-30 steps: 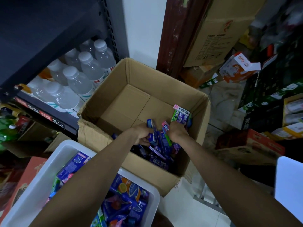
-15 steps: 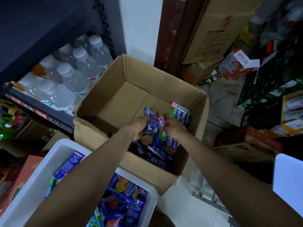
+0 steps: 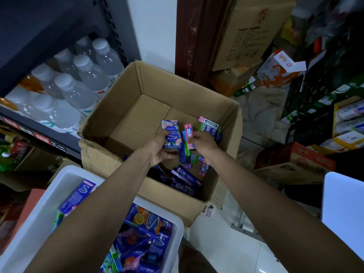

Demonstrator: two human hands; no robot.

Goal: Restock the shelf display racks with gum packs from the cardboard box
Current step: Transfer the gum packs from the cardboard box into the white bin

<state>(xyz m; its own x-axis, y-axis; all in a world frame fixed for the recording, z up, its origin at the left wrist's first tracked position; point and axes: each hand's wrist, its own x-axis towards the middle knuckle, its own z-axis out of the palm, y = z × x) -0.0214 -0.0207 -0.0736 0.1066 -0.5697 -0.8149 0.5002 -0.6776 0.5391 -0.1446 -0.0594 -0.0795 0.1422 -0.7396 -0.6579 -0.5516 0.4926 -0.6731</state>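
An open cardboard box point(image 3: 189, 91) stands on the floor with loose gum packs point(image 3: 185, 177) lying in its near corner. My left hand point(image 3: 160, 149) is raised above the box and grips a blue-purple gum pack point(image 3: 171, 133). My right hand point(image 3: 203, 145) is beside it and grips a bunch of slim gum packs point(image 3: 188, 138), one with a pink top, others blue and green. More green and purple packs point(image 3: 209, 126) stick up past my right hand's fingers.
A white plastic bin point(image 3: 35, 217) holding several blue gum boxes sits near left under my left forearm. A dark shelf point(image 3: 45, 28) with water bottles point(image 3: 86, 75) stands left. Cartons and boxes point(image 3: 295, 164) crowd the right, with a white panel point(image 3: 342, 209) at the right edge.
Both hands have risen out of the pile in the box, each bringing gum packs up with it. The left hand's blue-purple pack now stands clear above the box floor.
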